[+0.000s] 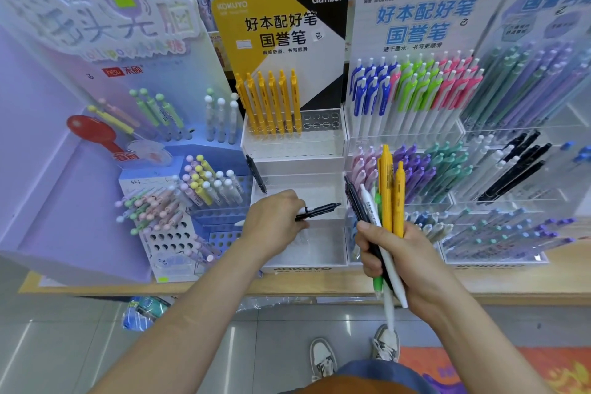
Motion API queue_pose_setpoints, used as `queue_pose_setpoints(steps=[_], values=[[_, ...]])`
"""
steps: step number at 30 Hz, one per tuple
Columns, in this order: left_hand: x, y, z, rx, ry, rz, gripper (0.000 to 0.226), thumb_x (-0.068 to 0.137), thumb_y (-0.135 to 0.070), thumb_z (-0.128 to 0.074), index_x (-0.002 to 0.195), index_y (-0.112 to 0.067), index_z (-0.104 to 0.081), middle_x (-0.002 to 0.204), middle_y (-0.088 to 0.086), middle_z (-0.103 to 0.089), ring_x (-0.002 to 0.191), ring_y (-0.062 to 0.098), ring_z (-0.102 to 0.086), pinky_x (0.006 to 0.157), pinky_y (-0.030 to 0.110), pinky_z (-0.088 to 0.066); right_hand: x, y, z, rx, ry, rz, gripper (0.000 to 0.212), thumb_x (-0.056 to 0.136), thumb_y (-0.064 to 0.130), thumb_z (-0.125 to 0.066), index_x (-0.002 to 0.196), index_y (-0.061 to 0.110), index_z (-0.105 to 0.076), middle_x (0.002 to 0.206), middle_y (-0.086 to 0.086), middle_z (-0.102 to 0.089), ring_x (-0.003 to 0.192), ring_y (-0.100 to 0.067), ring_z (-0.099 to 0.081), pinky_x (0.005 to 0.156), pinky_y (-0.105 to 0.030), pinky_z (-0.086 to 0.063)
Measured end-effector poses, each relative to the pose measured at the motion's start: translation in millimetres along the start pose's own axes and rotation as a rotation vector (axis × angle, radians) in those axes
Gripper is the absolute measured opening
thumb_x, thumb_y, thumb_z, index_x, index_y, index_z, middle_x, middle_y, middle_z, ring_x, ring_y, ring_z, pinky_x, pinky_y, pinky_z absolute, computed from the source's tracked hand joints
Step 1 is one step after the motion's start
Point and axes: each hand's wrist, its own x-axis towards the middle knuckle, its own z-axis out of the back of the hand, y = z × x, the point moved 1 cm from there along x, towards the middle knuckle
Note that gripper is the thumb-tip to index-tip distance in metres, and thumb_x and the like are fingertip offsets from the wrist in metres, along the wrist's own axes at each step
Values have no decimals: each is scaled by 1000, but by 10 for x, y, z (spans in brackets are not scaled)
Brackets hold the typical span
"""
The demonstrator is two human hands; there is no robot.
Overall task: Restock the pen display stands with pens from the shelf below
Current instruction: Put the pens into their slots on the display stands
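- The left hand [275, 221] pinches a black pen [319, 210] over the white stand [297, 166], pointing to 3 o'clock.
- The right hand [403, 262], at its 3 o'clock, grips a bunch of pens [387, 189].
- Yellow pens [271, 102] stand at 12 o'clock.

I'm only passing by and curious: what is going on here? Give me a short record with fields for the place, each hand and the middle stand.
Place: shop shelf lined with pen display stands
Left: left hand holds a black pen at the lower tiers of the middle stand
Right: right hand grips a bunch of pens, yellow, black, white and green
Top row: yellow pens, with vacant holes beside them
Next tier: lone pen, black, leaning
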Motion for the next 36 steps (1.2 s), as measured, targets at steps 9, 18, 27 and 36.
queue_pose_setpoints(steps=[9,18,27,36], values=[[-152,-68,282,-794,-209,318,20,92,-33,-61,84,-15,-61,64,2,-58,53,12,-49,47,22,-37,70,63,-92,-22,114,-6,20,85,17,-65,88,6,-50,63,-9,-50,43,-14,-36,42,-22,-32],[-379,-199,686,-1548,9,228,20,68,-23,-73,87,-14,-71,56,4,-48,40,9,-26,37,16,-18,117,105,-269,-44,294,-50,24,80,21,-67,88,6,-50,60,-9,-48,40,-14,-33,41,-22,-29],[-350,324,1132,-1317,-554,371,14,69,-18,-77,79,-14,-68,55,-9,-61,40,7,-43,42,20,-36,262,52,-300,-181,139,-7,17,94,17,-59,95,3,-50,61,-12,-57,41,-18,-42,41,-25,-36],[59,512,1048,-748,-496,370,13,75,-30,-80,75,-33,-67,81,-11,-71,80,14,-65,76,34,-54,333,47,-235,-211,-3,64,19,95,15,-60,83,7,-48,58,-9,-50,43,-18,-41,41,-25,-36]])
